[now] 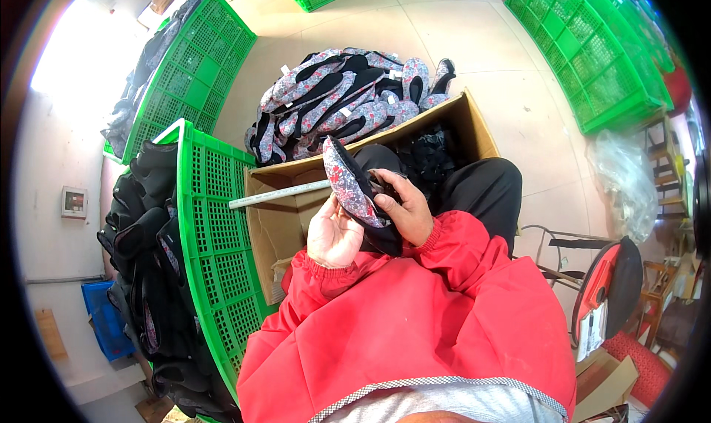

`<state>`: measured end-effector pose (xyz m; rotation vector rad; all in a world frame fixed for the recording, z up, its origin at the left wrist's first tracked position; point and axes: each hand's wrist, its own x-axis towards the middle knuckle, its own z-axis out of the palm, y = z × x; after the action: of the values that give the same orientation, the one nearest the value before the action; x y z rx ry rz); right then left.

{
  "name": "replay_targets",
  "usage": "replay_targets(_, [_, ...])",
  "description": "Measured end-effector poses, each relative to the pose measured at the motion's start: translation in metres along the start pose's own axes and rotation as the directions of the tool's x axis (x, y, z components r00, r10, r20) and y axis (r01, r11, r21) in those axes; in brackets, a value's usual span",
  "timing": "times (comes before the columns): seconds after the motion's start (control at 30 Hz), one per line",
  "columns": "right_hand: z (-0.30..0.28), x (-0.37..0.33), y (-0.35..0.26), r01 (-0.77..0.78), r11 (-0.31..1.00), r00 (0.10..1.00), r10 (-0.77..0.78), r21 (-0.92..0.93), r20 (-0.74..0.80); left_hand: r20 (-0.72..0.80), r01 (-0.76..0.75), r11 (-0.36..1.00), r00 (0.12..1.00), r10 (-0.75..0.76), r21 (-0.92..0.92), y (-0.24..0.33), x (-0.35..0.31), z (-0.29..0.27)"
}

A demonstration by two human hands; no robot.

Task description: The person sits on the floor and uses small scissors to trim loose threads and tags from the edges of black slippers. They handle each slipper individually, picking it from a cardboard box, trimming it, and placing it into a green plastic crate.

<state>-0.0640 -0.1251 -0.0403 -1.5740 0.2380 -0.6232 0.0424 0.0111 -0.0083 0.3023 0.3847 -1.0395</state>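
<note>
Over my lap I hold a curved padded fabric piece (346,182), floral red and grey on one side with black beside it. My left hand (335,235) supports its near left edge, palm turned up and fingertips closed on the fabric. My right hand (406,210) grips the black side, thumb and fingers bent round the edge. Black material hangs below the piece, between my wrists. A cardboard box (478,130) stands open in front of me, with dark crumpled stuff (429,156) inside. Across its left part lies a pale printed stick (278,194).
Similar floral and black pieces form a heap (333,101) on the floor beyond the box. A green crate (218,234) at my left borders stacked dark pieces (152,267). Another green crate (189,78) is farther back; more green crates (581,60) stand far right. A round-backed chair (618,290) is at right.
</note>
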Motion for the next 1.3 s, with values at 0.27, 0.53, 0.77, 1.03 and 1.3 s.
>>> replay_targets(0.27, [-0.002,0.002,-0.001,0.032,0.999,0.998,-0.033,0.030,0.046,0.063,0.013,1.000,0.998,-0.012,-0.023,0.002,0.002,-0.007])
replay_targets(0.53, [-0.004,0.005,-0.007,0.074,0.997,0.996,-0.072,-0.032,0.056,-0.014,-0.014,1.000,1.000,0.015,0.021,-0.002,0.002,-0.002])
replay_targets(0.77, [-0.005,0.005,-0.010,0.083,0.992,0.996,-0.079,-0.096,0.039,-0.055,-0.027,0.999,0.998,0.030,0.043,-0.002,0.003,0.000])
replay_targets(1.03, [-0.006,0.006,-0.011,0.089,0.987,0.996,-0.087,-0.137,0.020,-0.050,-0.034,0.998,0.998,0.036,0.056,-0.004,0.003,0.001])
replay_targets(1.3, [0.001,0.006,-0.001,0.037,0.994,0.988,-0.020,0.108,-0.150,-0.076,-0.044,0.998,0.996,0.047,0.037,-0.005,0.005,0.003])
